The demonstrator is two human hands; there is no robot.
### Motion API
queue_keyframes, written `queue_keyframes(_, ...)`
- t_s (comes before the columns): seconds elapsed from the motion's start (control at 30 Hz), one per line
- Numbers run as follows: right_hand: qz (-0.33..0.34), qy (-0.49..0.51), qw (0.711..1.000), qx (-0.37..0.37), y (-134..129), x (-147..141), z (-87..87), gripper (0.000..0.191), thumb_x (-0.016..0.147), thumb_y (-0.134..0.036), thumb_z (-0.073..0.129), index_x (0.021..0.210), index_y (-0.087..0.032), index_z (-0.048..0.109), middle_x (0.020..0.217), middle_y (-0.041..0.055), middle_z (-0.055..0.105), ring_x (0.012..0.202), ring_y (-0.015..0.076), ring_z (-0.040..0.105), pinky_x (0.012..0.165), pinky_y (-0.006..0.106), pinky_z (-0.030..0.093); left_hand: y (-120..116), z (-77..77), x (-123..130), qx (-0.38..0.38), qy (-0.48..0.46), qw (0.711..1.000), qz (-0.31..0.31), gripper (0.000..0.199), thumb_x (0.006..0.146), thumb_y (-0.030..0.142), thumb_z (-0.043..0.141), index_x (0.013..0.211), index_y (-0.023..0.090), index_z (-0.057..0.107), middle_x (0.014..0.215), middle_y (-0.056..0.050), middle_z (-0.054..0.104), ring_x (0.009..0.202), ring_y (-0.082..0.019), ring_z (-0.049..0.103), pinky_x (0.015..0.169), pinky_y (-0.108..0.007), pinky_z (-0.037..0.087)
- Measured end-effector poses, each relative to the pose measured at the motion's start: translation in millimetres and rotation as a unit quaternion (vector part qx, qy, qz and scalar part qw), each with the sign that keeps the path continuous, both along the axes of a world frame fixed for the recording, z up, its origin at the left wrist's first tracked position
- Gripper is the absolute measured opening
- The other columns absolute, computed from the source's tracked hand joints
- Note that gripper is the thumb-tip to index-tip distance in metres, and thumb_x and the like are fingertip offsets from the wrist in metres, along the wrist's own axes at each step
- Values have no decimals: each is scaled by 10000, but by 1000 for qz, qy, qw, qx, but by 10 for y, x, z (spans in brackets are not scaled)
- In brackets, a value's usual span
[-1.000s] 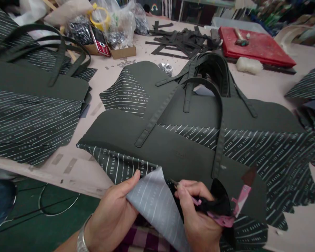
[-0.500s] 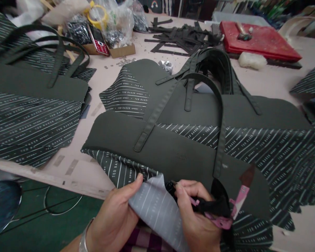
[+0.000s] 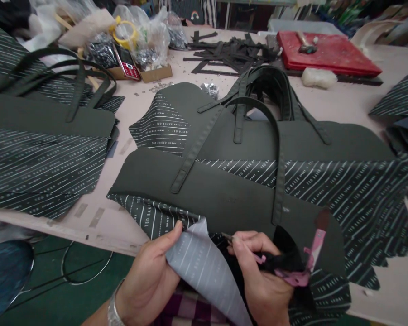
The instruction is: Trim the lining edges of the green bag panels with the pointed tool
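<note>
My left hand (image 3: 152,267) pinches the folded-over edge of a patterned fabric panel (image 3: 204,258), its grey underside turned up, with the thumb on top. The panel hangs below a dark plain bag piece (image 3: 207,190) with a long strap handle (image 3: 279,167), lying at the table's front. My right hand (image 3: 258,271) is closed around a pink-handled tool (image 3: 314,253), its exact kind unclear. A thin metal tip (image 3: 227,236) shows beyond the fingertips, close to the fabric fold. Black material (image 3: 288,249) bunches beside the hand; part of the tool is hidden there.
Stacked bag pieces with handles (image 3: 292,140) lie behind, others (image 3: 47,149) at the left. Farther back are black strips (image 3: 237,52), a red slab (image 3: 329,54) with a hammer (image 3: 305,44), a red phone (image 3: 127,63) and yellow tape (image 3: 124,34). A stool (image 3: 8,276) stands lower left.
The view has shifted slightly, so the far table items sit lower and a little left. My right hand has drawn slightly rightward from the fold, and more of the metal tip shows.
</note>
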State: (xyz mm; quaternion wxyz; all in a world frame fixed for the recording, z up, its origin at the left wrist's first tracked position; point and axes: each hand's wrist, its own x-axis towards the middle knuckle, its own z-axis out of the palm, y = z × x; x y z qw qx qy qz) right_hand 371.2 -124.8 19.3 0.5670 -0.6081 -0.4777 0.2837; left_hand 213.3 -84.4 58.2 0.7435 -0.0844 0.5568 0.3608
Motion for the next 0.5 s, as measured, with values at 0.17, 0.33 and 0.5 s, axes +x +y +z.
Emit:
queue_keyframes(0.17,4,32,999,3,-26,54,14,264,891,-140,629,639,-209,589,676,-44,651,641,87,645,635,164,544,-1,13,-9,12,4,1000,5,315,971,209,543,817,60,773,822,-138,771,923,-265,730,925,-383,571)
queue_keyframes(0.33,7,3,1000,8,-3,38,20,258,895,-132,617,651,-209,583,683,-46,652,653,75,648,648,152,524,3,24,-14,12,13,1000,-5,323,972,207,540,797,61,768,790,-134,762,918,-263,728,918,-381,571)
queue_keyframes(0.5,12,-24,1000,9,9,40,22,258,899,-128,602,655,-210,576,682,-50,639,653,74,641,642,155,516,4,-7,-27,12,-5,1000,-8,314,973,231,547,843,60,776,826,-126,768,926,-255,718,929,-368,557)
